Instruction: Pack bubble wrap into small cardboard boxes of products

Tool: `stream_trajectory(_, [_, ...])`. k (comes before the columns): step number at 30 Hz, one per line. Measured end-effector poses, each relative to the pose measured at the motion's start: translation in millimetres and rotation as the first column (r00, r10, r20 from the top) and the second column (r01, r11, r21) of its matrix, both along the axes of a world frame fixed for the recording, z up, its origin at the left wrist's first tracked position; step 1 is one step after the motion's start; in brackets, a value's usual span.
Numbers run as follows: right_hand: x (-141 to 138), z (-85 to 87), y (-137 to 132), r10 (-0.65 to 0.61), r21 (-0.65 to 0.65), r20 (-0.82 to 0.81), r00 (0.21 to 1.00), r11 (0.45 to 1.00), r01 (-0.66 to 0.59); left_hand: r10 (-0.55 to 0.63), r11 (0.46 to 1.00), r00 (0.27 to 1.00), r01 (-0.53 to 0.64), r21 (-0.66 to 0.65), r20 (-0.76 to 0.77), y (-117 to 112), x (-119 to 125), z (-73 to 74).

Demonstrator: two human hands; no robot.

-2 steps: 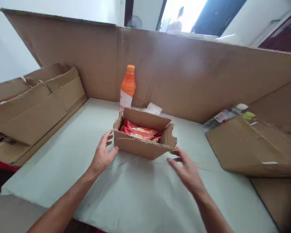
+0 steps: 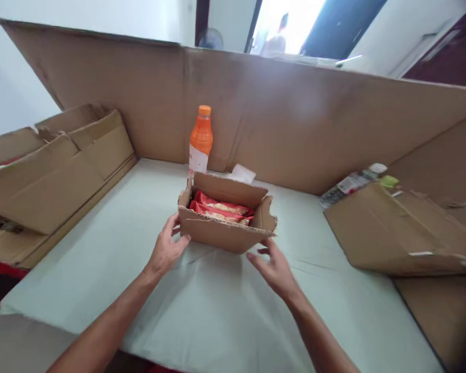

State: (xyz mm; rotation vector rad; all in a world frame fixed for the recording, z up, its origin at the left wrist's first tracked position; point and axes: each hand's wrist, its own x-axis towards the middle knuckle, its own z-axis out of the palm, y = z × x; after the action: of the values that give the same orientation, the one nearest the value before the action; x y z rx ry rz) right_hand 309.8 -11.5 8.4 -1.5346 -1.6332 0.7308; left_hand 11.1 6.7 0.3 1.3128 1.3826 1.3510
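A small open-topped cardboard box (image 2: 212,231) stands on the pale green cloth, its rim torn and uneven. Inside lie red snack packets (image 2: 221,207) with pale printed patches. My left hand (image 2: 169,246) is at the box's left end, fingers spread along that side and thumb by the lower front edge. My right hand (image 2: 274,267) reaches to the right front corner, its fingertips partly hidden by the box and its thumb apart from the front wall. An orange bottle (image 2: 201,137) with a white label stands right behind the box, its base hidden.
A tall cardboard panel (image 2: 140,98) closes off the back. At left stands a larger cardboard box (image 2: 66,176); another carton (image 2: 376,228) is at right, with a clear bottle (image 2: 351,184) leaning by it. A white piece (image 2: 243,174) lies behind the small box. Pale cloth (image 2: 217,311) covers the surface.
My right hand has moved left, closer to the box's right front corner. The left fingers sit slightly nearer the box's left side. The whole view has shifted a little.
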Motion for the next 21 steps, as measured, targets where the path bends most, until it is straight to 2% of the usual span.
stream_trajectory(3, [-13.3,-0.5,5.5,-0.069,-0.011,-0.055,0.996,0.998,0.069,-0.009,1.0,1.0,0.009,0.023,0.015,3.5,23.9,1.5])
stream_trajectory(5, [-2.6,3.9,-2.9,-0.16,-0.021,-0.098,0.982,0.987,0.159,-0.039,0.997,0.999,0.038,0.067,0.012,-2.4,43.3,1.5])
stream_trajectory(8, [20.7,10.5,-27.9,-0.277,-0.03,-0.134,0.952,0.961,0.275,-0.142,0.981,0.989,0.145,0.126,-0.034,-25.6,63.8,-3.5])
stream_trajectory(10, [25.7,10.6,-41.3,-0.297,-0.049,-0.117,0.948,0.955,0.293,-0.155,0.98,0.985,0.162,0.118,-0.071,-47.4,62.8,-10.9])
stream_trajectory(12, [15.9,6.0,-42.6,-0.241,-0.072,-0.113,0.964,0.969,0.234,-0.096,0.99,0.991,0.105,0.093,-0.09,-69.7,48.0,-20.2])
stream_trajectory(14, [-9.0,-1.5,-27.8,-0.126,-0.085,-0.141,0.982,0.99,0.115,0.016,0.998,0.994,-0.009,0.069,-0.107,-88.5,23.8,-28.9])
stream_trajectory(17, [-67.1,-12.1,20.8,0.092,-0.047,-0.205,0.975,0.994,-0.103,0.197,0.98,0.974,-0.194,0.039,-0.115,-103.0,-14.6,-36.3])
stream_trajectory(19, [-112.6,-18.3,61.2,0.224,0.038,-0.255,0.941,0.974,-0.222,0.272,0.962,0.957,-0.267,0.06,-0.099,-100.4,-34.5,-37.3])
stream_trajectory(21, [-155.9,-25.9,98.7,0.316,0.139,-0.304,0.898,0.948,-0.287,0.301,0.951,0.95,-0.292,0.102,-0.08,-88.1,-49.4,-36.6])
